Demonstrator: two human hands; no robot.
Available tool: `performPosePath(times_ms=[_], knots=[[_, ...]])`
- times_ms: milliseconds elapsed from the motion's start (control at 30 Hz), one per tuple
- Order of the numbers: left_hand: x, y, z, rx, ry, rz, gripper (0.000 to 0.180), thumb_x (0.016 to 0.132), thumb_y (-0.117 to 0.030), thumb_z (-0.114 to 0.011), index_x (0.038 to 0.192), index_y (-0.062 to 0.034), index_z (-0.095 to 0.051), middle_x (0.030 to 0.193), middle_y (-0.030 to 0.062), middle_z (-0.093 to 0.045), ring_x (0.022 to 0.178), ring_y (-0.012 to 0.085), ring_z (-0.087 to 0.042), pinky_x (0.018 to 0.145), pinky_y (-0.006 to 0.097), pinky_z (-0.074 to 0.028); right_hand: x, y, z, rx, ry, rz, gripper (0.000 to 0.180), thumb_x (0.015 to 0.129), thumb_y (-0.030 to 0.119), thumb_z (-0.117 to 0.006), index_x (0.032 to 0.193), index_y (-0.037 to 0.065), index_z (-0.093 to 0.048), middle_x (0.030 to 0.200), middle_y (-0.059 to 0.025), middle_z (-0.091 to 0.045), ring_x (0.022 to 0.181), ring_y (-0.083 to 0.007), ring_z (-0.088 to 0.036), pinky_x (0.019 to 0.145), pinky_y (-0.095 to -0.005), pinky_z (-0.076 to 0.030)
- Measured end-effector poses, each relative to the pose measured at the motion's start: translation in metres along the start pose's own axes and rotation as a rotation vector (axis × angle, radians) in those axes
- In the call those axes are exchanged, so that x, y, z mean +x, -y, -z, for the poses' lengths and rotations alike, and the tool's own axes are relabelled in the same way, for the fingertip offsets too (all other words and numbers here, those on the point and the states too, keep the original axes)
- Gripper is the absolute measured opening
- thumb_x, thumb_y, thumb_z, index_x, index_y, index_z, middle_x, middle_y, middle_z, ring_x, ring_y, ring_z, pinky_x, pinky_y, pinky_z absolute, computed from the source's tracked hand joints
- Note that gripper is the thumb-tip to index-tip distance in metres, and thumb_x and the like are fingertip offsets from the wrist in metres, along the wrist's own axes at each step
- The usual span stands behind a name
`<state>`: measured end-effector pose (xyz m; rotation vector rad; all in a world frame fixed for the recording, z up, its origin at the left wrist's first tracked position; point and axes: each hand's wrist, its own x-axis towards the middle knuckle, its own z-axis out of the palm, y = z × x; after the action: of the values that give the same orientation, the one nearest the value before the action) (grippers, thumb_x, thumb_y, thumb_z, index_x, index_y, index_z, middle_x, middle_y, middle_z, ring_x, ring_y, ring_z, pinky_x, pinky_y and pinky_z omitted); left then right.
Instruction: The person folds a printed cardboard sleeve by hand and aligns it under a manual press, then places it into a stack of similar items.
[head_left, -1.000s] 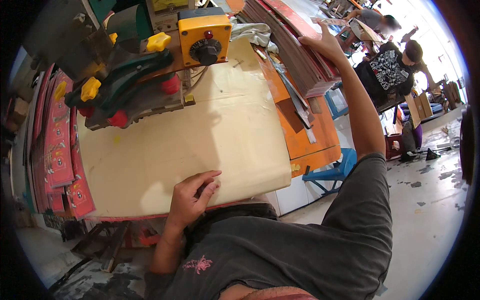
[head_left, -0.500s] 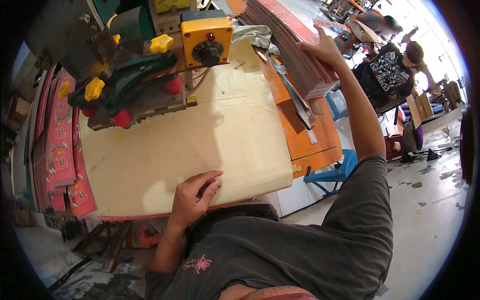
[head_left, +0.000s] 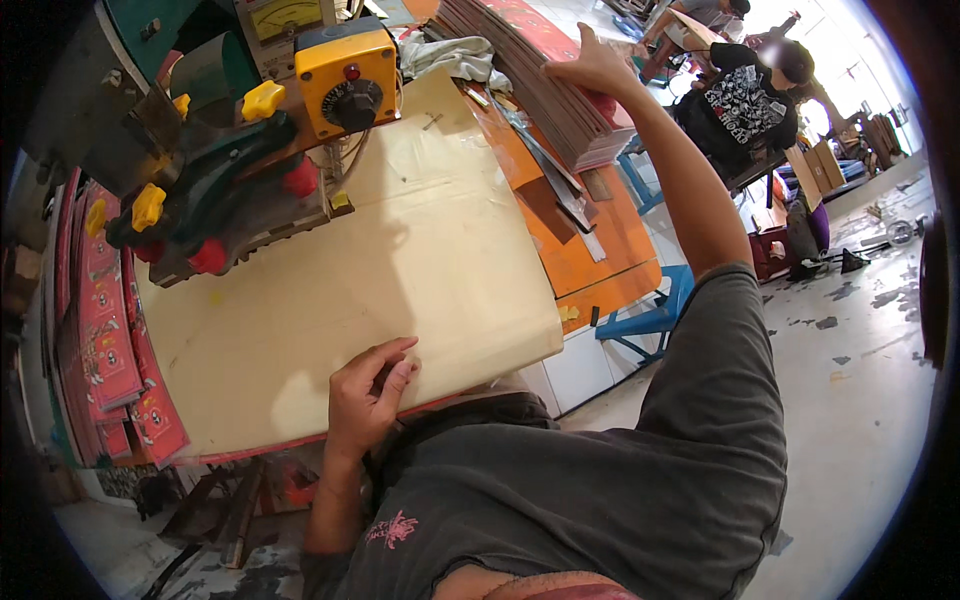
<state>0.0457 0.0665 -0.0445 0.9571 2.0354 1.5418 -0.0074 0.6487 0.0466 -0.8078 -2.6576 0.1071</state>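
step: reach to stack of red-topped boards (head_left: 522, 72), at twelve to one o'clock, was judged in hand | right hand (head_left: 598, 72), one o'clock: held spread at stack, contact could not be told | left hand (head_left: 366, 388), eight o'clock: loosely curled, nothing seen held | next: closed fingers were judged needed
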Motion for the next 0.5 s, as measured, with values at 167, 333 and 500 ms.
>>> performPosePath(times_ms=[167,333,500], knots=[[-0.004,0.0,0.0,0.008,-0.03,-0.006,0.024,0.098,-0.007,-0.067,0.121,-0.0016,-0.073,0.094,0.0161,-0.076,0.083,0.0209,-0.076,0.075,0.031,-0.058,-0.012,0.031,0.018,-0.097,0.069,-0.019,0.132,0.064,0.075,-0.079,0.153,-0.01,-0.032,0.128,-0.0389,-0.063,0.117,-0.0495,-0.066,0.102,-0.0491,-0.053],[-0.001,0.004,-0.001,-0.007,-0.035,-0.016,0.024,0.098,-0.007,-0.067,0.12,-0.0017,-0.073,0.094,0.0161,-0.076,0.083,0.0212,-0.076,0.074,0.031,-0.058,-0.016,0.024,0.013,-0.062,0.065,-0.007,0.134,0.064,0.085,-0.074,0.154,-0.006,-0.036,0.135,-0.04,-0.058,0.124,-0.0481,-0.063,0.105,-0.0506,-0.051],[-0.003,0.005,-0.001,0.018,-0.035,-0.02,0.024,0.098,-0.007,-0.067,0.12,-0.002,-0.073,0.092,0.0151,-0.076,0.082,0.0211,-0.076,0.074,0.032,-0.058,-0.03,-0.02,0.026,0.113,0.2,0.126,0.117,0.077,0.085,-0.067,0.159,0.007,-0.039,0.157,-0.0333,-0.041,0.143,-0.0441,-0.047,0.115,-0.0483,-0.043]])
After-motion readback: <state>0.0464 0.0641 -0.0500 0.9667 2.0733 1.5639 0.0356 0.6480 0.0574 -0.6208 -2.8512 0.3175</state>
